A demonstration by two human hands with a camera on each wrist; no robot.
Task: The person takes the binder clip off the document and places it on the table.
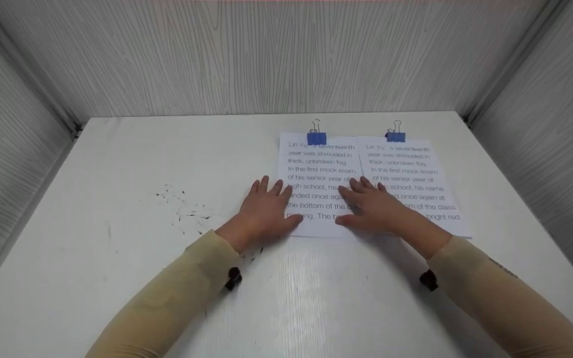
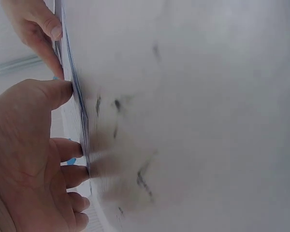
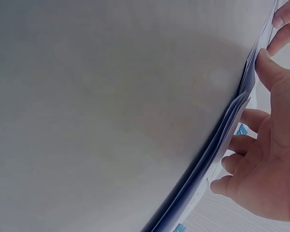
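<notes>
Two stacks of printed paper lie side by side on the white table, the left stack (image 1: 316, 226) and the right stack (image 1: 406, 169). A blue binder clip (image 1: 317, 138) grips the top of the left stack, and another blue binder clip (image 1: 396, 136) the top of the right one. My left hand (image 1: 266, 209) rests with spread fingers on the left stack's left edge. Spread as well, my right hand (image 1: 376, 206) lies across the border between the stacks, its thumb on the left one. Both wrist views show the fingertips touching the sheets, with layered paper edges (image 3: 217, 140) beneath.
The white table (image 1: 117, 169) carries dark marks (image 1: 187, 211) left of the papers. Wood-grained panels stand at the back (image 1: 266, 54), the left (image 1: 8, 124) and the right (image 1: 545, 124).
</notes>
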